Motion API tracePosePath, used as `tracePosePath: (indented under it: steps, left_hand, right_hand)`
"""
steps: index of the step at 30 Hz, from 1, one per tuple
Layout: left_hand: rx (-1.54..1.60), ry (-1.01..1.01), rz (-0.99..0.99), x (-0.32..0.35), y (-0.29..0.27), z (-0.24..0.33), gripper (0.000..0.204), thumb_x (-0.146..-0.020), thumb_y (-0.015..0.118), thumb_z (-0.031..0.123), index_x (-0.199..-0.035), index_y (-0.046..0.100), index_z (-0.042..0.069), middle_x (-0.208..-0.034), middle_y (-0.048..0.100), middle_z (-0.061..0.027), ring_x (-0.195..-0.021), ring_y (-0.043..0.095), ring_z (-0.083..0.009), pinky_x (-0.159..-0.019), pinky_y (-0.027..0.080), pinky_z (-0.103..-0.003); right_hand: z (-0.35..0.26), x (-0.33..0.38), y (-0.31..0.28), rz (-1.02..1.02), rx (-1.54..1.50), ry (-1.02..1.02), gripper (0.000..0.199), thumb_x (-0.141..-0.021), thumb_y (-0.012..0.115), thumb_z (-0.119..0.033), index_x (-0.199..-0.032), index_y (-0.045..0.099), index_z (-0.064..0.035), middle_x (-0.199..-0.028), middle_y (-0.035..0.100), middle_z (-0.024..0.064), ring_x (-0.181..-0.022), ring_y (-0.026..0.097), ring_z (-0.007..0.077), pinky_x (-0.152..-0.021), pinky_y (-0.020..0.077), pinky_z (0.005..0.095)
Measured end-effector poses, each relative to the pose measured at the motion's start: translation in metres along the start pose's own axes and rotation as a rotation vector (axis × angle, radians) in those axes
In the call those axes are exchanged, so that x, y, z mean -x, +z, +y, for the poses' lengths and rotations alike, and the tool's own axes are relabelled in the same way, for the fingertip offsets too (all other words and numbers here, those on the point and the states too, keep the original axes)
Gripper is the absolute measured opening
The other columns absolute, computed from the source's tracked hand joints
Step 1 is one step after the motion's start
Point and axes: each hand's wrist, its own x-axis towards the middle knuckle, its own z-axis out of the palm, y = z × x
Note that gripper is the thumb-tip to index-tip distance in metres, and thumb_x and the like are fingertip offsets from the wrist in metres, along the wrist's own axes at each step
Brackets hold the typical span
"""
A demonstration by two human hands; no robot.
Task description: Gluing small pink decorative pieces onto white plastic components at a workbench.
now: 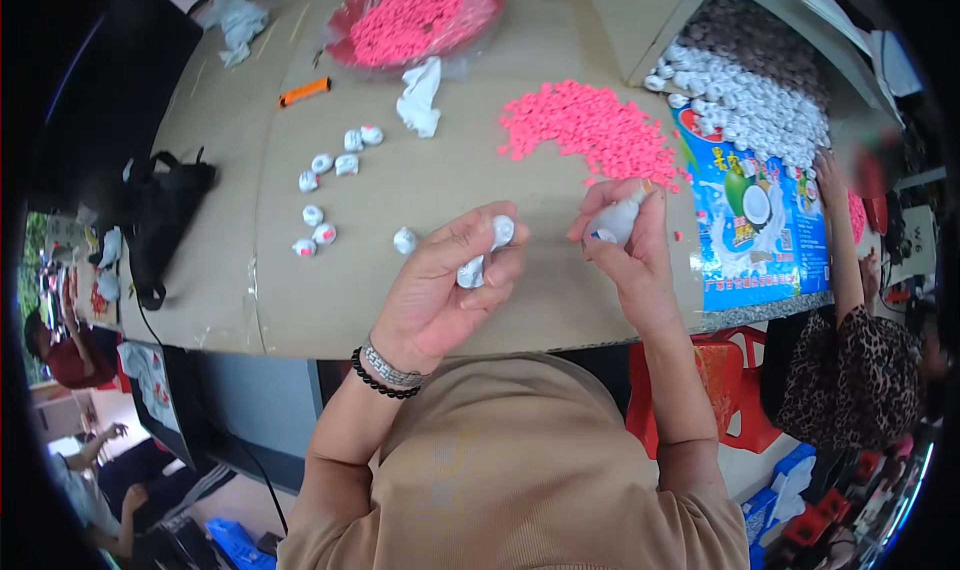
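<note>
Over the cardboard-covered table (400,290), our left hand (445,280) pinched two small white plastic caps (487,250); our right hand (625,245) gripped a small white glue bottle (612,225). Just beyond the bottle lay loose pink discs (590,125); farther left, a round red bowl (345,20) held more.

Table covering (400,300): matt brown cardboard, smooth, with a taped seam. Small caps (345,165) at left: glossy white plastic. Loose pink pieces (590,125) at far right: matt, plastic-looking. Far dish (345,20): glossy translucent red plastic. Crumpled white wrapper (420,95): soft and matt, paper or film, cannot tell. Printed sheet (760,240) at right: glossy. Left hand (450,280) holds a smooth white plastic piece (485,250); its wrist bears a metal band (392,368) and glossy black beads (375,382).
</note>
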Motion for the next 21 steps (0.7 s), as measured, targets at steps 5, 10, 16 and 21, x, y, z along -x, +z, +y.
tracePosePath:
  steps: [5,10,16,21]
  left_hand:
    - [0.175,0.004,-0.066,0.009,-0.025,-0.017,0.034,-0.096,0.055,0.028,-0.117,0.053,0.002,-0.105,0.062,-0.0098,-0.071,0.047,-0.0111,-0.049,0.035,-0.019]
    - [0.248,-0.031,0.020,0.011,-0.023,-0.027,0.037,-0.099,0.046,0.033,-0.119,0.048,0.002,-0.105,0.057,-0.0118,-0.070,0.043,-0.0118,-0.052,0.038,-0.021]
    - [0.179,-0.026,0.045,0.008,-0.016,-0.030,0.027,-0.095,0.053,0.017,-0.120,0.049,0.006,-0.101,0.058,-0.0126,-0.073,0.046,-0.0142,-0.057,0.039,-0.023]
    - [0.121,-0.032,0.074,0.008,-0.023,-0.027,0.019,-0.091,0.055,0.007,-0.110,0.056,0.004,-0.102,0.058,-0.0132,-0.075,0.048,-0.0158,-0.061,0.040,-0.025]
  right_hand:
    - [-0.004,0.007,0.022,-0.030,-0.032,0.024,0.036,-0.083,0.054,0.005,-0.117,0.045,-0.0004,-0.108,0.045,0.0058,-0.095,0.054,0.0144,-0.083,0.0483,0.0290]
    - [-0.005,0.017,0.022,-0.012,0.075,-0.032,0.030,-0.085,0.057,0.003,-0.115,0.054,0.0034,-0.108,0.050,0.0075,-0.096,0.058,0.0173,-0.081,0.0501,0.0298]
    - [-0.004,0.017,0.021,0.089,-0.144,0.077,0.035,-0.084,0.062,0.004,-0.116,0.048,0.0008,-0.106,0.055,0.0091,-0.089,0.065,0.0211,-0.068,0.0505,0.0269]
    - [-0.005,0.013,0.020,0.082,-0.254,0.002,0.034,-0.079,0.066,0.007,-0.104,0.045,-0.0027,-0.104,0.058,0.0141,-0.088,0.067,0.0240,-0.072,0.0542,0.0306]
